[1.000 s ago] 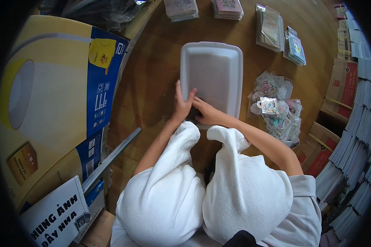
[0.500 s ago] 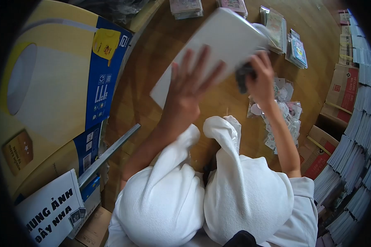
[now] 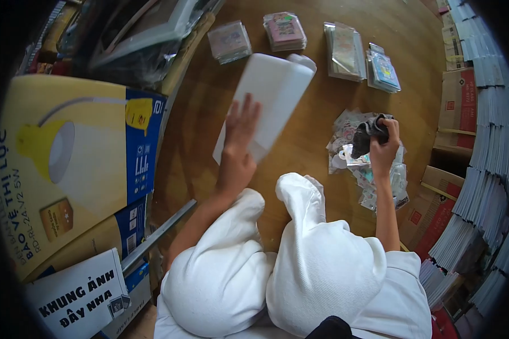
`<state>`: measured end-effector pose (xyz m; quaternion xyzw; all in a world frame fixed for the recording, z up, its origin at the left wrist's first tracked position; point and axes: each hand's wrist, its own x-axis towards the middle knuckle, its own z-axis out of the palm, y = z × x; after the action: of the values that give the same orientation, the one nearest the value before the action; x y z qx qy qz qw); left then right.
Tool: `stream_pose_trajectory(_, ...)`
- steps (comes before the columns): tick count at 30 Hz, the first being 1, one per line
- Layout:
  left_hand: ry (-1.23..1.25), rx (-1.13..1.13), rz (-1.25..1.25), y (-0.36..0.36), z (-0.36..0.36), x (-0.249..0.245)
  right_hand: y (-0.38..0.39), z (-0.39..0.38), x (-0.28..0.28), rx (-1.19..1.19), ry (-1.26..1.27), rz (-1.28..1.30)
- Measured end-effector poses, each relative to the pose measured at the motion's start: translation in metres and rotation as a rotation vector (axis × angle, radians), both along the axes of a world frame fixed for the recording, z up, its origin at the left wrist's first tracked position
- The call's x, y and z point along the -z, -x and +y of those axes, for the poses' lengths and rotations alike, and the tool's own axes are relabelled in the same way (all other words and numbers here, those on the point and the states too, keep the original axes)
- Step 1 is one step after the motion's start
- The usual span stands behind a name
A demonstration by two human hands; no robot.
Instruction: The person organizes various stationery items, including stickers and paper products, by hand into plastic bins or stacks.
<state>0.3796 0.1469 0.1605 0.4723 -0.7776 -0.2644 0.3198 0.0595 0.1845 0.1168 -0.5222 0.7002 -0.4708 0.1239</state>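
A white, box-shaped object [image 3: 271,85] with a rounded end at its upper right, perhaps a plastic container, lies tilted on the wooden surface. My left hand [image 3: 238,150] is over its lower left part, fingers stretched out flat against it or just above; contact is not clear. On the right, my right hand [image 3: 385,148] grips a crumpled dark grey cloth [image 3: 369,135]. The cloth is above a loose pile of small clear packets with stickers or paper cut-outs [image 3: 345,127], covering part of it.
Beyond the white object are stacks of sleeved cards: a pale stack [image 3: 229,42], a pink stack [image 3: 285,31], a taller stack [image 3: 345,52] and a blue stack [image 3: 383,69]. A lamp box [image 3: 90,164] and metal bar stand left. Cartons [image 3: 457,107] and piled booklets [image 3: 486,152] line the right.
My right hand has moved the cloth away from the white object, over to the packets. The white object appears lower and more upright. The camera view has shifted, showing more of the far stacks.
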Motion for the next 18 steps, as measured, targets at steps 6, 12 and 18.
stream_pose_trajectory(6,-0.704,-0.217,0.834,-0.017,-0.014,0.079,0.105,-0.011,0.025,0.319,-0.062,0.037)
stream_pose_trajectory(12,-0.806,-0.315,0.927,-0.023,0.004,0.139,0.18,-0.021,0.058,0.281,-0.49,0.452)
stream_pose_trajectory(18,-0.604,-0.387,0.641,-0.025,0.008,0.155,0.143,-0.05,0.044,0.253,-0.429,0.773)
